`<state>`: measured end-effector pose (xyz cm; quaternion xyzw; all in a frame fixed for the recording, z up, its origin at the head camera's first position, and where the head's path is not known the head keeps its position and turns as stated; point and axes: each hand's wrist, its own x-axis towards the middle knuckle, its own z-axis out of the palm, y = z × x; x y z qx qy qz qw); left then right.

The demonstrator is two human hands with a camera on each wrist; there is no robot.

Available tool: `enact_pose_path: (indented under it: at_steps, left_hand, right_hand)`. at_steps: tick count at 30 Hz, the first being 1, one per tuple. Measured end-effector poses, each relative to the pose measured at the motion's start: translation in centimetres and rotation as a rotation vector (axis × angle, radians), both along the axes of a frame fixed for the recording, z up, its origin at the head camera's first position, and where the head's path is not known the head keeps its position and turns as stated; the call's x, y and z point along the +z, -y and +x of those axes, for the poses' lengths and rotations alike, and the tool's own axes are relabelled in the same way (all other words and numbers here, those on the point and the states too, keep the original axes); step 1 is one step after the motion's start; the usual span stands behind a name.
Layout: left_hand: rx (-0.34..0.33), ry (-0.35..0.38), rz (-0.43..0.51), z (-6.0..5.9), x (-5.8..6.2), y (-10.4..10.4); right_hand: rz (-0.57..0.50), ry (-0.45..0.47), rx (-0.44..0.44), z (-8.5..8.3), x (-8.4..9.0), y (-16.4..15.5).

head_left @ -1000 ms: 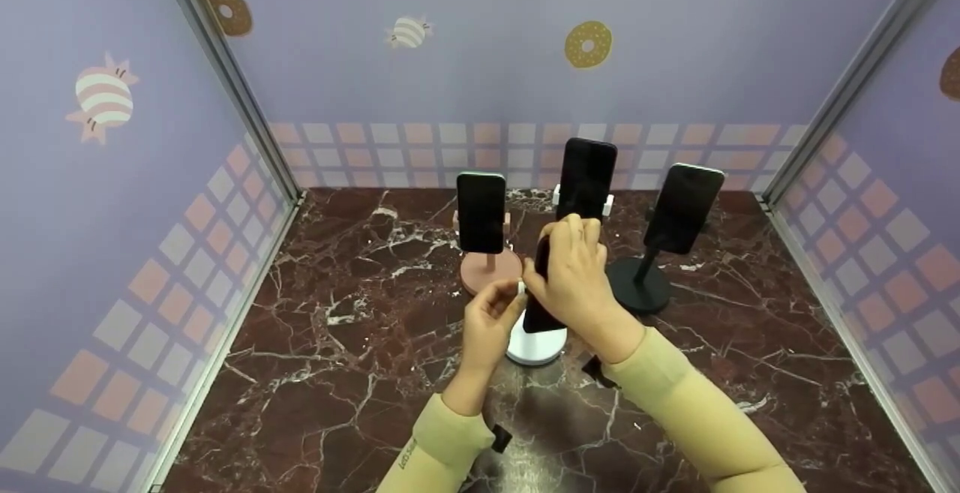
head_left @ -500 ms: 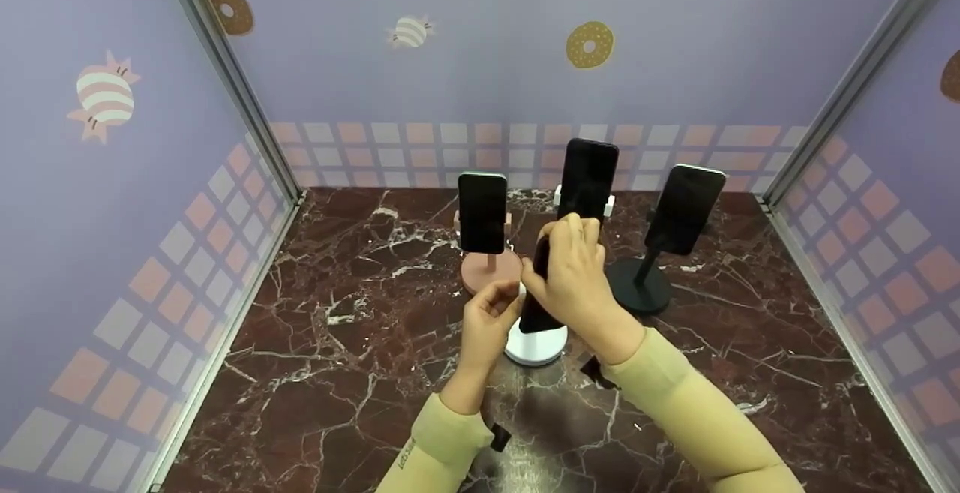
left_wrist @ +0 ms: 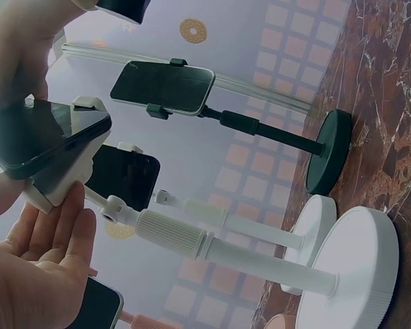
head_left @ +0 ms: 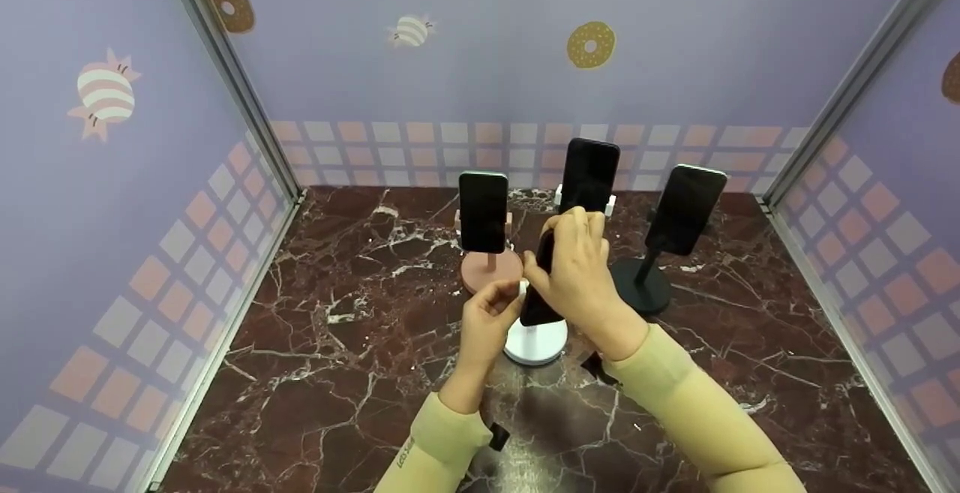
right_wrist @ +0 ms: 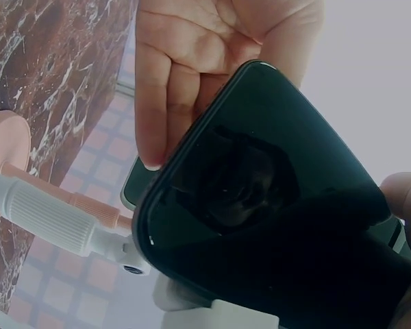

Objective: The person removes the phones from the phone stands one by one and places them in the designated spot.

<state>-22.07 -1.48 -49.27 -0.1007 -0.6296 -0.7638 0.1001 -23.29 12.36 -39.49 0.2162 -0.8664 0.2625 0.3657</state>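
Note:
A black smartphone (head_left: 538, 309) sits tilted at the head of a white phone stand (head_left: 536, 343), close to the stand's white clamp (left_wrist: 74, 168). My right hand (head_left: 581, 272) grips the phone by its upper part and side. From the left, my left hand (head_left: 487, 320) pinches the clamp's white end between thumb and fingers. Seen from the left wrist, the left fingers (left_wrist: 55, 229) lie against the back of the clamp. The phone's dark screen (right_wrist: 253, 199) fills much of the right wrist view, with a white clamp arm (right_wrist: 222, 317) at its edge.
Behind the hands stand a pink stand (head_left: 491, 272) with a phone (head_left: 483, 211), another white stand with a phone (head_left: 590, 174), and a black stand (head_left: 641, 287) with a phone (head_left: 686, 209). Patterned panels (head_left: 480, 65) enclose the marbled tabletop (head_left: 337, 373) on three sides.
The phone's lower edge has risen slightly above the white base, and my right hand has shifted a little upward with it. My left hand stays nearly still.

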Motion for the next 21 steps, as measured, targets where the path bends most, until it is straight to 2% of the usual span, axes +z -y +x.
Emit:
enact_pose_path:
  at_steps: [9, 21]
  left_hand:
    - [-0.016, 0.0, 0.029, -0.1, 0.1, -0.1]
    - [-0.024, 0.012, 0.023, -0.1, -0.2, 0.1]
  right_hand:
    - [-0.024, -0.007, 0.001, 0.0, 0.8, -0.2]
    - [-0.05, -0.037, 0.005, 0.1, 1.8, -0.6]
